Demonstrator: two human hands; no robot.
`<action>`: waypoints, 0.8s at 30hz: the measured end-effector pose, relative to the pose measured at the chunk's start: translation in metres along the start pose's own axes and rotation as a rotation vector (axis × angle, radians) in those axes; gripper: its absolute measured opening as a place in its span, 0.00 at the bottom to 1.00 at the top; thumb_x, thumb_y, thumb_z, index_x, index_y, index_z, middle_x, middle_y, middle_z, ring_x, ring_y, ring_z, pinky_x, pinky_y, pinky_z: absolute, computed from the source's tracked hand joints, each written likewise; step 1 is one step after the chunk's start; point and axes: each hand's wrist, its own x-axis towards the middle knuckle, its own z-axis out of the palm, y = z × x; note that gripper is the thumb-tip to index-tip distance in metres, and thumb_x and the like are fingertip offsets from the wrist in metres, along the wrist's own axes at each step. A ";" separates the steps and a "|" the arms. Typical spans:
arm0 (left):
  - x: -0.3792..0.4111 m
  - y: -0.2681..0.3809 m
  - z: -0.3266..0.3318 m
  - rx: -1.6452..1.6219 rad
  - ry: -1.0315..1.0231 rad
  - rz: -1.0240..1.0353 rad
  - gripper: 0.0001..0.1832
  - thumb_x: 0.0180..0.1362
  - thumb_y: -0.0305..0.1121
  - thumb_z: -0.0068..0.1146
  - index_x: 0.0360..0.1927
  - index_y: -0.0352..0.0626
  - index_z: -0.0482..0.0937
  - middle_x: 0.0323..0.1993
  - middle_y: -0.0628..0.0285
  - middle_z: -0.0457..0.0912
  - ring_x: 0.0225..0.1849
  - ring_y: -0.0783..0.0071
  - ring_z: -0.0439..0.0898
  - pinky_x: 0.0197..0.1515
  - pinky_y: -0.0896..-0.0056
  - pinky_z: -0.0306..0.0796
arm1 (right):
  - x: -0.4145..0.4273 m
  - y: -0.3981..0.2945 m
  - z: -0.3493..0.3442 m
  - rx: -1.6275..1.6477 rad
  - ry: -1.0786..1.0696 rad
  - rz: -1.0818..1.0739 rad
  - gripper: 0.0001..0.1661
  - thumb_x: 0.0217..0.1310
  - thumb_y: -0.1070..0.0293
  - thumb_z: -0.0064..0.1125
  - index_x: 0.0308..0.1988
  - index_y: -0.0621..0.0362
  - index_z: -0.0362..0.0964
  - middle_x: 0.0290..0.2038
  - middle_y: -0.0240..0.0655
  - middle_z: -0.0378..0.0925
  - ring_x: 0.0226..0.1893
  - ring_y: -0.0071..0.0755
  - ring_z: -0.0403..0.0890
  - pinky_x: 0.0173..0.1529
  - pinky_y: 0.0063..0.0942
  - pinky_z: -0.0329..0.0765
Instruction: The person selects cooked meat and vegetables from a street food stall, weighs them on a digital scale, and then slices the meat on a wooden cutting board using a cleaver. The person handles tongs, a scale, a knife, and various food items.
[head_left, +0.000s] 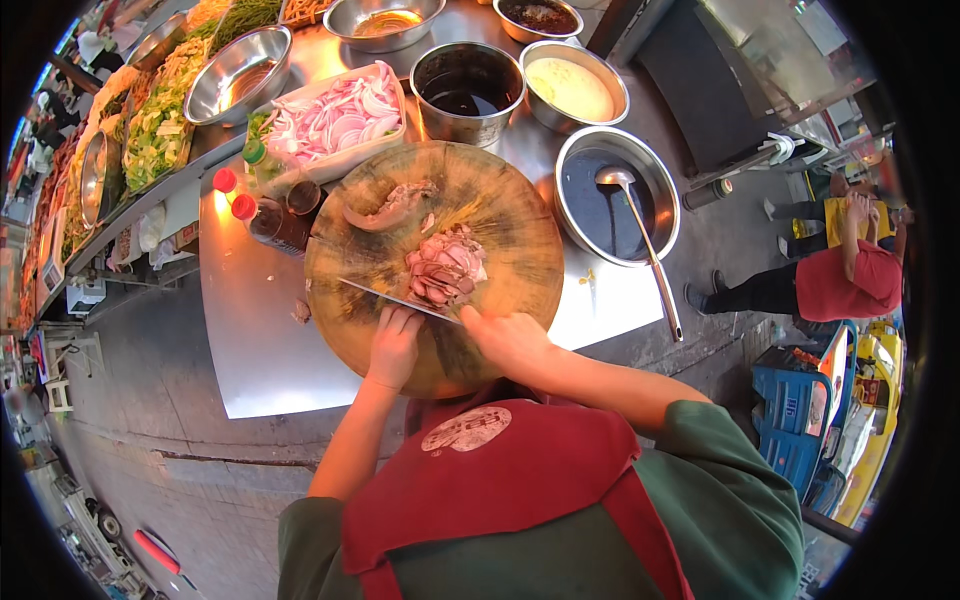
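Note:
A round wooden chopping block (517, 225) stands before me on a steel table. My right hand (504, 337) holds a cleaver (390, 297) by its handle end, and the blade appears as a thin bright line slanting across the block. Against the near side of the blade are the fingertips of my left hand (396, 346); whether they grip it or only rest there is unclear. Just beyond the blade lies a heap of sliced cooked meat (446, 266). A larger uncut piece of meat (394, 208) rests near the block's far left, with a small scrap between the two.
Bottles with red and green caps (274, 217) stand left of the block. Behind it are a tub of sliced onions (337, 124) and a pot of dark liquid (469, 86). At right, a ladle (637, 225) leans in a steel bowl (566, 217), its handle overhanging the table edge.

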 end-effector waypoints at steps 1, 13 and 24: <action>0.001 0.000 0.001 -0.010 -0.001 -0.003 0.09 0.44 0.19 0.57 0.32 0.37 0.77 0.37 0.55 0.76 0.42 0.53 0.74 0.45 0.60 0.72 | 0.003 0.000 0.000 -0.003 -0.019 0.025 0.10 0.56 0.72 0.47 0.39 0.60 0.60 0.27 0.47 0.78 0.29 0.55 0.81 0.30 0.47 0.77; 0.001 0.001 0.001 0.012 0.040 0.012 0.11 0.41 0.20 0.54 0.32 0.38 0.78 0.36 0.57 0.76 0.43 0.57 0.75 0.46 0.64 0.73 | 0.011 0.000 0.004 0.016 -0.017 0.038 0.11 0.56 0.73 0.48 0.40 0.61 0.60 0.27 0.49 0.78 0.30 0.56 0.81 0.32 0.49 0.76; 0.001 0.001 0.000 -0.004 0.047 0.013 0.10 0.40 0.20 0.55 0.30 0.36 0.78 0.35 0.57 0.77 0.43 0.57 0.75 0.46 0.64 0.73 | 0.014 0.000 0.002 0.022 -0.088 0.079 0.13 0.62 0.63 0.50 0.41 0.60 0.60 0.28 0.50 0.78 0.30 0.58 0.80 0.33 0.50 0.75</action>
